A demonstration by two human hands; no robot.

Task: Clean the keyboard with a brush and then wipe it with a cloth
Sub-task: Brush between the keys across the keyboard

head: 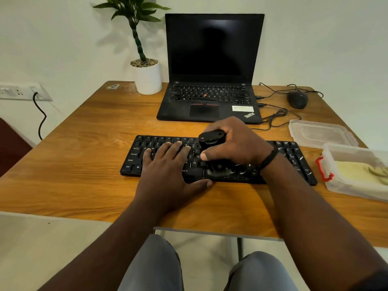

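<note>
A black keyboard [294, 156] lies across the middle of the wooden table [88, 148]. My left hand [168, 164] rests flat on its left half, fingers spread over the keys and thumb along the front edge. My right hand [235, 141] grips a black brush [210, 141] upright, and its bristles touch the lower keys near the keyboard's middle. White specks mark the keys on the right end. A yellowish cloth [354, 171] lies inside a clear plastic box [336, 185] at the right.
An open black laptop [212, 66] stands behind the keyboard, with a white potted plant [147, 78] to its left. A black mouse [297, 99] and its cables lie at the back right. The box's clear lid [319, 133] sits beside the box.
</note>
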